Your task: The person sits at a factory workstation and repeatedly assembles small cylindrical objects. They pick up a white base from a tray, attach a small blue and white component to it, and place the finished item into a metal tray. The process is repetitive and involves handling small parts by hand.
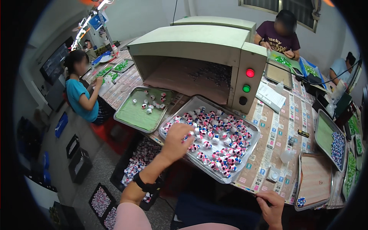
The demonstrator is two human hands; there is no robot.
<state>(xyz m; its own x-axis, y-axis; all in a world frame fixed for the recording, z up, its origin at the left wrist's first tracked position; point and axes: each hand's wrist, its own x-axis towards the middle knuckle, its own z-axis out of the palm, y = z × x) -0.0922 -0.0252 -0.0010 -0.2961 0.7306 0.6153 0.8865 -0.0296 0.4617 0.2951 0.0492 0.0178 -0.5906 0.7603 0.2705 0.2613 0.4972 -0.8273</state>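
Only one view here, the head cam looking down. Left hand point(177, 141) is centre frame, reaching over the near-left corner of the metal tray point(251, 128), fingers curled down into the pile of little painted figures point(214, 143). Can't tell if it's actually pinching one, since the fingertips are hidden among the pieces. Right hand point(273, 207) sits at the lower right on the table edge point(268, 130), fingers folded under and partly cut off by the frame bottom, so no telling what, if anything, it holds.

Upper centre is a big oven box point(191, 46) with red and green lamps. Left of the tray is a green tray point(134, 113) with a few pieces. A crate point(119, 172) of more figures sits below the table, half hidden by the arm. Far right trays are squashed by the lens, hard to read.
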